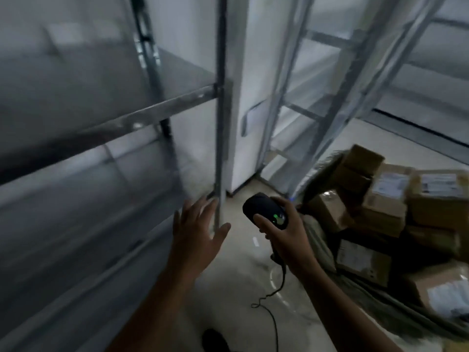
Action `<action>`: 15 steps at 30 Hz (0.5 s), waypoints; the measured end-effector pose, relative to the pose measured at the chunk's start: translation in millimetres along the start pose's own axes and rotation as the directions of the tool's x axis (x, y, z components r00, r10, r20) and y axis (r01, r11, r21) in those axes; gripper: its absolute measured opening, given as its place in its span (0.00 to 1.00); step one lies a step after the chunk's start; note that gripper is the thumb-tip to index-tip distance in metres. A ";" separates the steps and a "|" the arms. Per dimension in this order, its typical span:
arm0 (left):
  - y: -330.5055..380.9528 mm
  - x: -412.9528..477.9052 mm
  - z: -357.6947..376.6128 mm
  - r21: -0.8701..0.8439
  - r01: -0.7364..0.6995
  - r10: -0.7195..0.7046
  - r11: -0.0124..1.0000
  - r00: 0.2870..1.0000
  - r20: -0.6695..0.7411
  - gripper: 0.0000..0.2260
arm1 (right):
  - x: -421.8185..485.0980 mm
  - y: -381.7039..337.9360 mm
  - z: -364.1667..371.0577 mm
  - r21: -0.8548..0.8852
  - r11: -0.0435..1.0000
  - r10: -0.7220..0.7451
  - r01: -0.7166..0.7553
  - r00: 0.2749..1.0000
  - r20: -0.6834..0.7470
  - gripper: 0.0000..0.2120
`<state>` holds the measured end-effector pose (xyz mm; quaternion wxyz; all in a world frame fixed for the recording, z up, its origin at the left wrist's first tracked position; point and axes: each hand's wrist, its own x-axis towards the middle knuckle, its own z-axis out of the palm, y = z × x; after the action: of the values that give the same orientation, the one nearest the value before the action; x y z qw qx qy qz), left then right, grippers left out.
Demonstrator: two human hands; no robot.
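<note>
1. My right hand [286, 240] grips the scanner [264, 210] by its handle. The thumb lies across the top beside a green light and the fingers curl round the grip below. It is held in the air above the floor [243, 288], between the rack post [221, 123] and the parcels [390, 189].
2. My left hand [198, 229] is spread, fingers straight, with nothing in it. It is right by the foot of the rack post; the blur keeps me from telling whether it touches the metal.
3. I judge the scanner light and stiff, with a smooth hard-plastic shell that could slip in a damp palm. The handle is the place to hold it, and I would keep fingers off the reading window at the nose, likely the fragile part.
4. Its cable [275, 308] hangs from the handle's base and loops down across the floor, so I see it as a snag risk near my shoe [215, 339].
5. The parcels are cardboard boxes with white labels, piled loosely on my right in what looks like a woven sack [319, 240].
6. The floor is pale and slightly glossy. Grey metal shelving stands on my left, a second rack [304, 72] on the right, and a white wall [248, 97] between them. The light is dim.
</note>
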<state>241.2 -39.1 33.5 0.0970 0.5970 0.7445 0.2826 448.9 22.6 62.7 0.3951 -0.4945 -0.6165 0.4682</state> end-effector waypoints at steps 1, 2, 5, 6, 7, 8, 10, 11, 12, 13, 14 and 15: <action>-17.7 -6.6 -5.1 0.025 0.052 -0.052 0.998 0.999 -0.016 0.33 | 6.4 1.4 18.4 0.010 1.000 0.000 -0.001 0.999 0.054 0.24; -32.9 -13.7 -12.1 0.052 0.114 -0.113 0.992 0.993 -0.015 0.32 | 12.0 3.4 37.1 0.021 1.000 0.000 -0.002 0.994 0.113 0.25; -69.7 -36.7 -37.3 0.102 0.309 -0.310 0.946 0.951 -0.009 0.35 | 24.6 4.6 91.7 0.042 0.999 -0.009 -0.003 0.957 0.291 0.24; -79.3 -44.5 -46.8 0.115 0.362 -0.360 0.925 0.932 -0.035 0.37 | 27.4 4.2 108.4 0.047 0.999 -0.015 -0.001 0.940 0.342 0.24; -88.2 -52.2 -56.1 0.124 0.413 -0.407 0.902 0.911 -0.067 0.38 | 29.3 2.6 124.8 0.053 0.999 -0.019 -0.002 0.919 0.394 0.24; -96.3 -60.0 -64.6 0.128 0.461 -0.451 0.878 0.887 -0.100 0.38 | 31.4 2.1 140.9 0.054 0.999 -0.021 -0.004 0.894 0.448 0.24; -108.4 -76.5 -79.9 0.124 0.556 -0.537 0.822 0.829 -0.154 0.39 | 33.4 0.2 172.8 0.061 0.998 -0.034 0.000 0.833 0.552 0.25; -113.0 -86.6 -85.9 0.121 0.601 -0.578 0.790 0.796 -0.177 0.40 | 31.9 -1.4 188.1 0.068 0.998 -0.048 0.010 0.797 0.602 0.25; -116.4 -97.5 -91.4 0.120 0.638 -0.611 0.760 0.765 -0.202 0.40 | 28.6 -3.2 203.2 0.075 0.997 -0.065 0.022 0.763 0.643 0.26; -118.7 -109.0 -96.8 0.119 0.671 -0.638 0.732 0.736 -0.225 0.40 | 22.8 -6.8 216.7 0.082 0.996 -0.079 0.031 0.729 0.680 0.27; -119.8 -121.1 -101.9 0.122 0.700 -0.664 0.703 0.709 -0.239 0.40 | 15.5 -10.5 229.1 0.087 0.995 -0.089 0.039 0.694 0.714 0.28; -121.1 -133.7 -106.6 0.124 0.727 -0.687 0.676 0.682 -0.252 0.40 | 7.1 -14.8 240.3 0.097 0.994 -0.104 0.047 0.658 0.746 0.27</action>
<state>124.7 -213.1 30.2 0.0649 0.2391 0.9490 0.1948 215.5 -16.3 17.3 0.1425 -0.2180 -0.7278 0.6344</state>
